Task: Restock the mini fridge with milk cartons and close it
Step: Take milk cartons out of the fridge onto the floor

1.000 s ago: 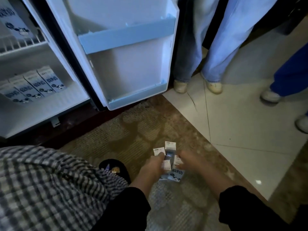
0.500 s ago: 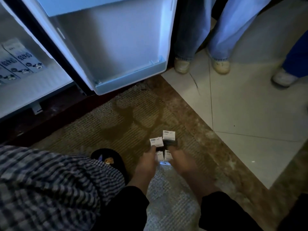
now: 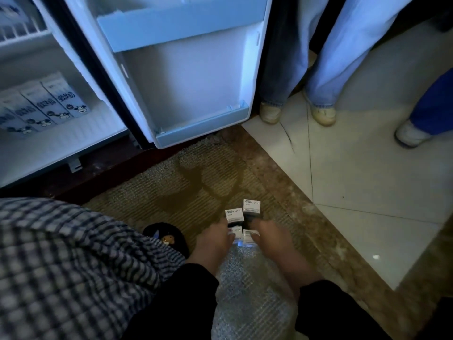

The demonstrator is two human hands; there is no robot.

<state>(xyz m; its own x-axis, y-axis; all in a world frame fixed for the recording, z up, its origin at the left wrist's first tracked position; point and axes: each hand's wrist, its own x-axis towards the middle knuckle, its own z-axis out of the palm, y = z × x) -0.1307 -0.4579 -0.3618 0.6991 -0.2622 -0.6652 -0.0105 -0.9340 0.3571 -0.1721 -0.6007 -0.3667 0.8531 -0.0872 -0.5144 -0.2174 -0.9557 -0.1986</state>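
Observation:
Several small milk cartons (image 3: 251, 205) stand in a tight cluster on the brown mat. My left hand (image 3: 213, 239) grips the near left carton (image 3: 235, 230). My right hand (image 3: 272, 238) grips the near right carton (image 3: 249, 235). The mini fridge (image 3: 36, 148) stands open at the upper left, with three milk cartons (image 3: 52, 103) lying side by side on its bottom shelf. Its door (image 3: 186, 77) swings out toward me, and the door shelves hold nothing.
A person in pale jeans (image 3: 318, 57) stands right of the door on the white tiles, another in blue trousers (image 3: 434, 101) farther right. My checked trouser knee (image 3: 73, 271) and a black slipper (image 3: 166, 238) fill the lower left. A silvery bag (image 3: 245, 290) lies under my wrists.
The view dipped and came back up to the fridge. Both hands stayed at the carton cluster and closed in on the two near cartons.

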